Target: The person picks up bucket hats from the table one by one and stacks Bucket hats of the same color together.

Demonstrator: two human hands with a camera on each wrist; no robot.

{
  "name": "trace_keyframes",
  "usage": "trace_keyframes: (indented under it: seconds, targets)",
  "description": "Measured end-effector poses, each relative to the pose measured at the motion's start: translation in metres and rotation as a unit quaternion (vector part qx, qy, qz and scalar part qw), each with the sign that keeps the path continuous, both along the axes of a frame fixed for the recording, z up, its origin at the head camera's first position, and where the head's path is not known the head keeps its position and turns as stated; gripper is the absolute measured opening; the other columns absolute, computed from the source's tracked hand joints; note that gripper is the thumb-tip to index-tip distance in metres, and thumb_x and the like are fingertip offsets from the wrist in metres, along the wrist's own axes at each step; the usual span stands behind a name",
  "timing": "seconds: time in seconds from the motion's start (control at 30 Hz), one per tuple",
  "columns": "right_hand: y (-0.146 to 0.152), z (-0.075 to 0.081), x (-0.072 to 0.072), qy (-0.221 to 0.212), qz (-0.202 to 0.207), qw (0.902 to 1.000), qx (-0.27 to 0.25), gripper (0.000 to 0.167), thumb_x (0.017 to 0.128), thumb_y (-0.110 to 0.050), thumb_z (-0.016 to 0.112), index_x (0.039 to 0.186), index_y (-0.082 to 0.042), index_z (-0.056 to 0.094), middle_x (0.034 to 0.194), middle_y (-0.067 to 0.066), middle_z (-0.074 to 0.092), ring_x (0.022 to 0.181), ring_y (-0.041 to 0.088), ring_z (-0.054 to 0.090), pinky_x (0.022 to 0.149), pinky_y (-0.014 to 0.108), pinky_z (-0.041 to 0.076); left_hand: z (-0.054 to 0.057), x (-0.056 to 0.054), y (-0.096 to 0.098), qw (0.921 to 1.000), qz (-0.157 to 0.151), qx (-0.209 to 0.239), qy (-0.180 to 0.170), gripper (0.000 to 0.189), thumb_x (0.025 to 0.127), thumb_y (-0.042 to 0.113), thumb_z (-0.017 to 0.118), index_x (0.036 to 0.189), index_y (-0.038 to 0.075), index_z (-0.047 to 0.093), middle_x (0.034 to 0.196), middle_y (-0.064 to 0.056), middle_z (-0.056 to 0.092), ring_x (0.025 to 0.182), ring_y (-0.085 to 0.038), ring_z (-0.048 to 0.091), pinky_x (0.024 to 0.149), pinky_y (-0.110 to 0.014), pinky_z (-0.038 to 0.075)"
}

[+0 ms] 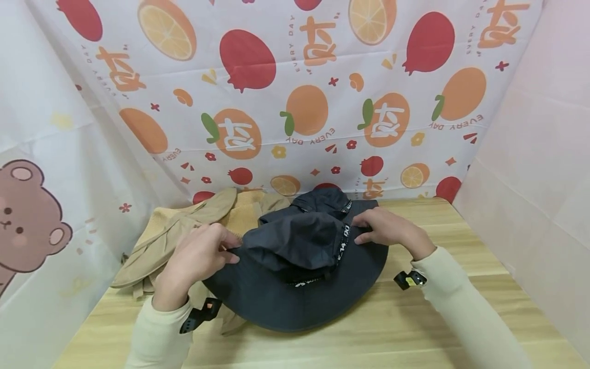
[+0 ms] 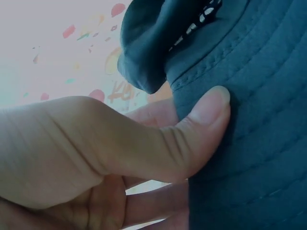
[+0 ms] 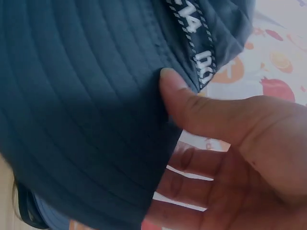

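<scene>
A dark navy wide-brimmed hat (image 1: 304,302) is held up by both hands, its brim toward me and its soft crown slumped. White lettering runs along a black band at the crown's base. My left hand (image 1: 198,256) pinches the brim's left side; in the left wrist view the thumb (image 2: 206,112) lies on the stitched brim with the fingers behind. On the other side, my right hand (image 1: 389,228) pinches the brim near the band, thumb on top and fingers underneath, as the right wrist view shows.
Behind the held hat lies more dark fabric (image 1: 322,199) with similar lettering. Khaki and tan cloth hats (image 1: 172,246) are heaped at the left back of the wooden table (image 1: 415,328). A fruit-print curtain (image 1: 276,102) hangs behind, with white sheets on both sides.
</scene>
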State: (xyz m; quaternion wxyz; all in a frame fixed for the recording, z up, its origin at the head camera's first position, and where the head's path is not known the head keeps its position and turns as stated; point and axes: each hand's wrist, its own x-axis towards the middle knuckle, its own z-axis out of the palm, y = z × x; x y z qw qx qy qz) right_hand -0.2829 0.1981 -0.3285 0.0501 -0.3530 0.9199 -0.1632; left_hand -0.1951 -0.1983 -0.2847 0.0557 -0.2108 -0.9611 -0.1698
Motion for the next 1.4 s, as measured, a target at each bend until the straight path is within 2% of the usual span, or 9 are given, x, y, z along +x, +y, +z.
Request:
trace_keyframes:
  seconds: [0.07, 0.2, 0.27, 0.47, 0.7, 0.93, 1.03, 1.17, 1.4]
  targets:
    - [0.002, 0.0, 0.001, -0.008, 0.01, 0.9999, -0.004, 0.008, 0.093, -0.017, 0.077, 0.092, -0.012, 0.07, 0.071, -0.005, 0.051, 0.065, 0.007, 0.047, 0.066, 0.024, 0.039, -0.001, -0.002, 0.0, 0.9999, 0.005, 0.0, -0.009, 0.023, 0.082, 0.005, 0.083, 0.081, 0.028, 0.079, 0.078, 0.008, 0.075, 0.072, -0.01, 0.065, 0.061, -0.031, 0.045]
    - [0.008, 0.003, 0.003, -0.017, 0.033, 0.9992, -0.014, 0.021, 0.096, -0.012, 0.072, 0.081, -0.012, 0.057, 0.068, -0.006, 0.04, 0.063, 0.006, 0.042, 0.065, 0.024, 0.036, -0.002, -0.007, 0.003, 0.9994, 0.015, 0.008, -0.03, 0.017, 0.087, 0.009, 0.079, 0.084, 0.026, 0.079, 0.077, 0.008, 0.07, 0.071, -0.009, 0.059, 0.063, -0.031, 0.042]
    - [0.013, 0.005, 0.004, -0.022, 0.043, 0.9987, -0.016, 0.022, 0.097, -0.012, 0.07, 0.081, -0.012, 0.055, 0.07, -0.006, 0.04, 0.064, 0.006, 0.042, 0.066, 0.024, 0.036, -0.004, -0.011, 0.004, 0.9992, 0.003, 0.018, -0.036, 0.013, 0.089, 0.011, 0.078, 0.085, 0.023, 0.078, 0.075, 0.007, 0.068, 0.069, -0.009, 0.057, 0.064, -0.031, 0.042]
    - [0.034, 0.011, 0.006, -0.037, 0.054, 0.9976, -0.024, 0.021, 0.099, -0.012, 0.067, 0.083, -0.012, 0.054, 0.073, -0.007, 0.039, 0.069, 0.006, 0.043, 0.069, 0.025, 0.037, -0.018, -0.028, 0.005, 0.9948, -0.063, 0.048, -0.064, 0.005, 0.092, 0.013, 0.077, 0.087, 0.015, 0.075, 0.072, 0.004, 0.064, 0.067, -0.009, 0.055, 0.064, -0.027, 0.043]
    - [0.057, 0.018, 0.004, -0.039, 0.043, 0.9973, -0.045, 0.005, 0.099, -0.016, 0.068, 0.095, -0.015, 0.064, 0.079, -0.008, 0.048, 0.076, 0.006, 0.049, 0.072, 0.025, 0.04, -0.029, -0.044, 0.003, 0.991, -0.083, 0.052, -0.091, 0.005, 0.092, 0.01, 0.076, 0.088, 0.014, 0.074, 0.075, 0.004, 0.066, 0.068, -0.01, 0.055, 0.063, -0.026, 0.042]
    - [0.071, 0.019, -0.002, -0.059, 0.056, 0.9955, -0.049, 0.016, 0.099, -0.012, 0.067, 0.084, -0.015, 0.062, 0.074, -0.01, 0.046, 0.07, 0.004, 0.047, 0.069, 0.024, 0.04, -0.035, -0.055, 0.007, 0.991, -0.088, 0.039, -0.094, 0.008, 0.096, 0.004, 0.069, 0.09, 0.009, 0.071, 0.083, -0.002, 0.068, 0.071, -0.012, 0.055, 0.068, -0.029, 0.044]
    - [0.077, 0.019, -0.002, -0.066, 0.043, 0.9961, -0.041, 0.012, 0.097, -0.011, 0.069, 0.086, -0.015, 0.067, 0.075, -0.01, 0.052, 0.072, 0.005, 0.049, 0.07, 0.024, 0.041, -0.037, -0.059, 0.012, 0.993, -0.08, 0.037, -0.079, 0.006, 0.096, 0.004, 0.069, 0.092, 0.008, 0.072, 0.085, -0.004, 0.069, 0.073, -0.013, 0.057, 0.07, -0.031, 0.046]
    - [0.085, 0.021, 0.0, -0.059, 0.002, 0.9982, -0.007, 0.012, 0.094, -0.006, 0.071, 0.088, -0.017, 0.073, 0.078, -0.008, 0.059, 0.076, 0.009, 0.051, 0.071, 0.025, 0.043, -0.037, -0.064, 0.025, 0.9949, -0.077, 0.037, -0.053, 0.005, 0.095, 0.006, 0.071, 0.096, 0.007, 0.076, 0.084, -0.005, 0.071, 0.075, -0.014, 0.062, 0.071, -0.034, 0.051]
    - [0.102, 0.024, -0.002, -0.043, -0.05, 0.9955, 0.067, 0.015, 0.088, -0.004, 0.078, 0.078, -0.014, 0.072, 0.075, -0.007, 0.058, 0.072, 0.01, 0.05, 0.068, 0.027, 0.042, -0.031, -0.068, 0.052, 0.9937, -0.088, 0.051, -0.048, 0.011, 0.092, 0.008, 0.076, 0.101, 0.006, 0.08, 0.077, -0.003, 0.073, 0.069, -0.01, 0.062, 0.065, -0.029, 0.051]
